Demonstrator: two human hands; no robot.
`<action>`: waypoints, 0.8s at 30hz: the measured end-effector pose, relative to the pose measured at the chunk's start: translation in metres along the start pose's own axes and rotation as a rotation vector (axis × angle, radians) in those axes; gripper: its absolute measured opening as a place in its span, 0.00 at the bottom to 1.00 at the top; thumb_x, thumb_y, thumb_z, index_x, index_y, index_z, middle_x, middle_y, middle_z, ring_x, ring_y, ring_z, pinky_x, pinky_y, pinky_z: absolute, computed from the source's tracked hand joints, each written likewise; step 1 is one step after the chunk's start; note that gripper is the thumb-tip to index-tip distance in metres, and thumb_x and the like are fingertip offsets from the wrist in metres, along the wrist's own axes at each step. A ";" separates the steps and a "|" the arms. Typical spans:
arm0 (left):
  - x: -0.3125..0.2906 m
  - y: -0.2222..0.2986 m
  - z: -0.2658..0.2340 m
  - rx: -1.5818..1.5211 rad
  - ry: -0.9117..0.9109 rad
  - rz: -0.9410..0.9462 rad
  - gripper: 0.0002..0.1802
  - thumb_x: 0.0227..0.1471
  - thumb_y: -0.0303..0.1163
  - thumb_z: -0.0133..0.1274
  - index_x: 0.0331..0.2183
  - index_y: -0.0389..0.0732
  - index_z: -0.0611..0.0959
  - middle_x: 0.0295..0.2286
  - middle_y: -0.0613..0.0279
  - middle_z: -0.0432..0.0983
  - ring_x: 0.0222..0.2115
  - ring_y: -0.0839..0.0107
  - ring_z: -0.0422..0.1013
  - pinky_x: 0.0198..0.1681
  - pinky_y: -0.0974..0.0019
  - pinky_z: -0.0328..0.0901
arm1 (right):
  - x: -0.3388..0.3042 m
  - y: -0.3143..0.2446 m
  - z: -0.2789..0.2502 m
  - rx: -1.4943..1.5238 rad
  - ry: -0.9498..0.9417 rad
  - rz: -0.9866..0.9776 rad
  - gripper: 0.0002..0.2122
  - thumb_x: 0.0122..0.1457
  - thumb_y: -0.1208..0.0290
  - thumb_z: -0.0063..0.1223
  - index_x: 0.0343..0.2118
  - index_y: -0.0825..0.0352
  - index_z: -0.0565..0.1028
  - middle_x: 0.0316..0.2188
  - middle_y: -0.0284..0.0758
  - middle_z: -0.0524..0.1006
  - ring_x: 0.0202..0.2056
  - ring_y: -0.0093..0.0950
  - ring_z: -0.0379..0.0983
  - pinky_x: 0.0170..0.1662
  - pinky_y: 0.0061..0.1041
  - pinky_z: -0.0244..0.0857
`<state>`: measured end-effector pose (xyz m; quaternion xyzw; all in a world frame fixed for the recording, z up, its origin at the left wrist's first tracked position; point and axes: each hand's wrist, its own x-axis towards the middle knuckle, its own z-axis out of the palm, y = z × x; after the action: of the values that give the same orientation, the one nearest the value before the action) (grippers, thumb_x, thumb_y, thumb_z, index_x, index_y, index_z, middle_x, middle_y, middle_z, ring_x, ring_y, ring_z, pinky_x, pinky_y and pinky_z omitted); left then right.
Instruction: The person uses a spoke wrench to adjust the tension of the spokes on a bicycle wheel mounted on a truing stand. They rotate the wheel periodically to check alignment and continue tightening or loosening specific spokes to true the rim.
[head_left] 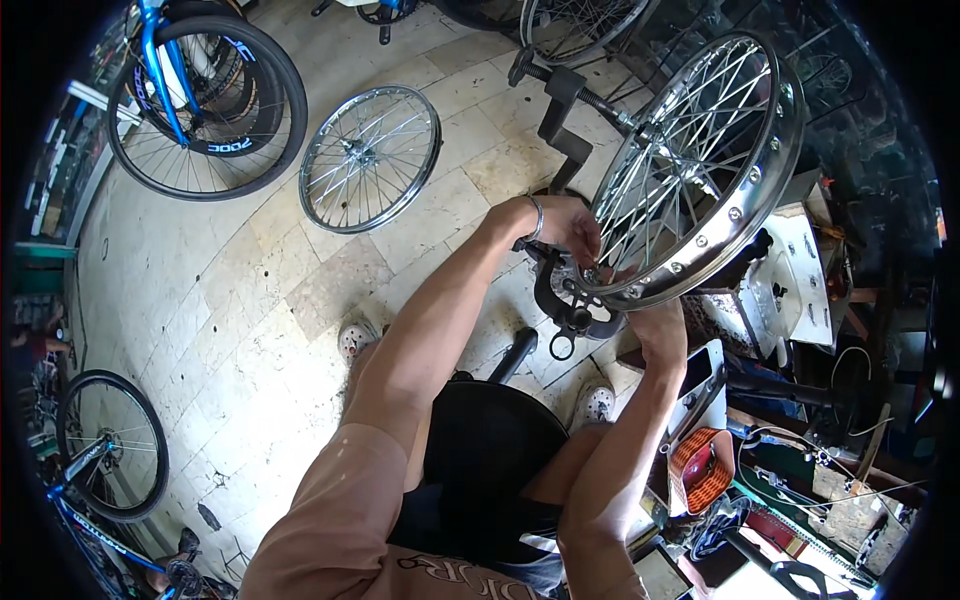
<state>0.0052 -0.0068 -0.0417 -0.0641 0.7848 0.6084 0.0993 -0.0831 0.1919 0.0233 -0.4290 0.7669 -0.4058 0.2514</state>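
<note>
- Pink shirt cloth (340,520) comes nearest, and the person's bare arms stretch out from it to the work.
- From where I stand, the shiny spoked wheel (700,182) is tilted up ahead and to the right, its axle end at the threaded rod of a black stand (566,88), which seems to carry it.
- The left hand (570,228) is inside the rim (735,214), fingers curled in close to the spoke ends. That grip looks nearly closed, but I can't tell what it pinches, if anything.
- The right hand (652,318) comes up under the rim and is partly covered by it; how far its grip is open, I can't tell.
- Done well, I'd say, this wants the lower hand steadying the rim while the upper fingers work one spoke end at a time, lightly, without bending the neighbouring spokes.
- I'd also watch the knuckles by the black bracket (548,290) just beside the left hand.
- Another bare wheel (357,155) lies on the tiled floor (270,300), well apart.
</note>
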 end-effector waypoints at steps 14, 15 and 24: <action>-0.059 0.110 0.052 0.973 0.534 -0.068 0.02 0.40 0.27 0.55 0.20 0.41 0.82 0.21 0.55 0.78 0.26 0.60 0.77 0.31 0.59 0.71 | 0.001 0.021 -0.002 0.144 -0.080 0.215 0.09 0.50 0.80 0.55 0.36 0.71 0.78 0.30 0.31 0.78 0.31 0.21 0.71 0.36 0.21 0.65; -0.066 0.105 0.046 0.948 0.488 -0.128 0.02 0.39 0.27 0.55 0.21 0.41 0.82 0.21 0.54 0.78 0.26 0.60 0.76 0.30 0.58 0.70 | 0.001 0.015 0.008 0.187 -0.070 0.225 0.10 0.50 0.80 0.55 0.37 0.71 0.77 0.30 0.32 0.78 0.32 0.21 0.71 0.36 0.20 0.65; -0.046 0.037 -0.007 0.401 0.215 0.080 0.07 0.43 0.27 0.59 0.29 0.39 0.83 0.22 0.57 0.78 0.23 0.68 0.72 0.30 0.65 0.64 | -0.001 0.019 0.014 0.482 0.016 0.238 0.10 0.48 0.81 0.58 0.36 0.70 0.77 0.31 0.31 0.77 0.32 0.21 0.71 0.35 0.21 0.64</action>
<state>0.0407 -0.0050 0.0054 -0.0766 0.8979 0.4335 0.0017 -0.0812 0.1926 0.0001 -0.2603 0.6950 -0.5477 0.3863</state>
